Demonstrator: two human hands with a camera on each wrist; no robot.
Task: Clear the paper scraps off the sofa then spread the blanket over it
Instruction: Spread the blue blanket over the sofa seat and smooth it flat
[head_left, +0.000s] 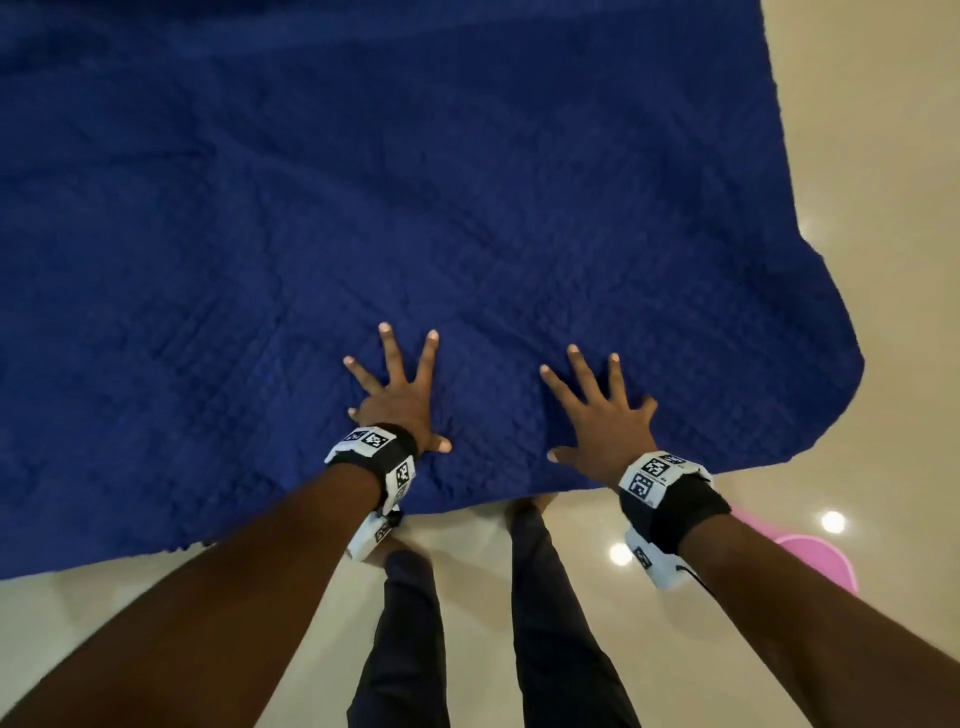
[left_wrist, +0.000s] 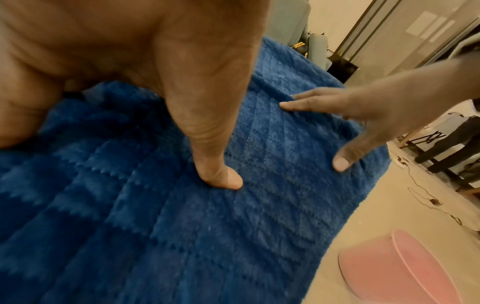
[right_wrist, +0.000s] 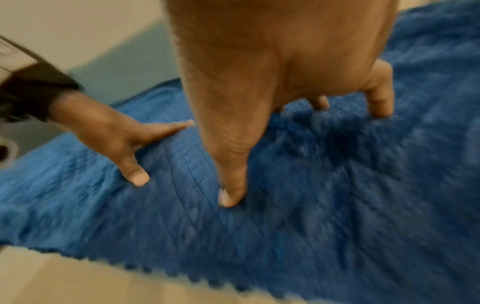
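A dark blue quilted blanket (head_left: 363, 208) lies spread across the sofa and hides it fully; its front edge hangs near my legs. My left hand (head_left: 397, 395) presses flat on the blanket near that edge, fingers splayed. My right hand (head_left: 597, 415) lies flat beside it to the right, fingers also spread. In the left wrist view my left thumb (left_wrist: 221, 179) pushes into the blanket (left_wrist: 155, 226), with my right hand (left_wrist: 363, 115) beyond. The right wrist view shows my right thumb (right_wrist: 231, 195) on the blanket (right_wrist: 337, 205) and my left hand (right_wrist: 116, 133). No paper scraps are visible.
A pink tub (head_left: 821, 561) stands on the beige tiled floor (head_left: 883, 208) at my right, also seen as the pink tub (left_wrist: 402, 267) beside the blanket's corner. Cables and dark furniture legs (left_wrist: 446, 148) lie farther right. My legs (head_left: 545, 623) stand against the sofa front.
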